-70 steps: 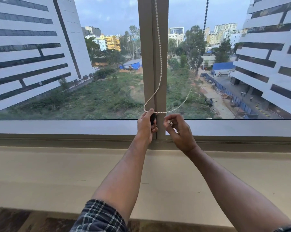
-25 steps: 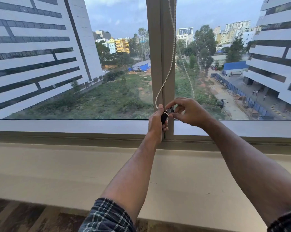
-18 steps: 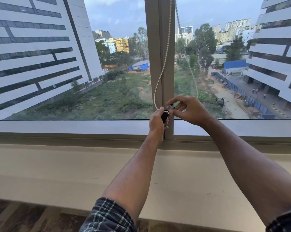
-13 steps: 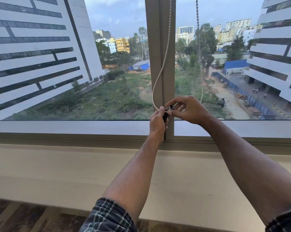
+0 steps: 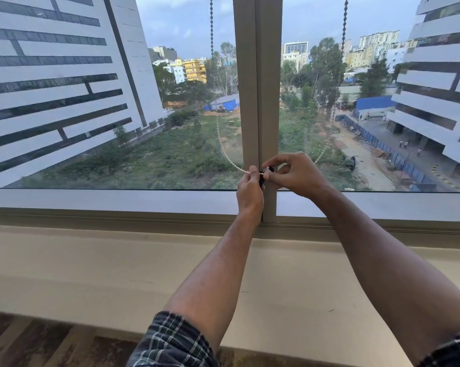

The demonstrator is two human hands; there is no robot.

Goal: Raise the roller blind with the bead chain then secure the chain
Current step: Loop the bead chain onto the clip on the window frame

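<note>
The white bead chain [image 5: 225,152] hangs as a wide loop in front of the window. Its left strand curves down to my left hand [image 5: 250,190]; its right strand [image 5: 323,153] runs in behind my right hand [image 5: 296,174]. A small black chain clip [image 5: 267,170] sits on the beige window mullion [image 5: 256,83], just above the sill line. My left hand grips the clip's lower part, with the chain at its thumb. My right hand pinches the chain at the top of the clip. The roller blind itself is out of view above.
A wide beige sill ledge [image 5: 91,263] runs below the window frame [image 5: 91,201], and a strip of patterned floor [image 5: 38,345] shows at the bottom. Both glass panes are uncovered, with buildings and green ground outside.
The two chain strands, which hung close to the mullion, have swung apart to the left and right. Both hands stay together at the clip.
</note>
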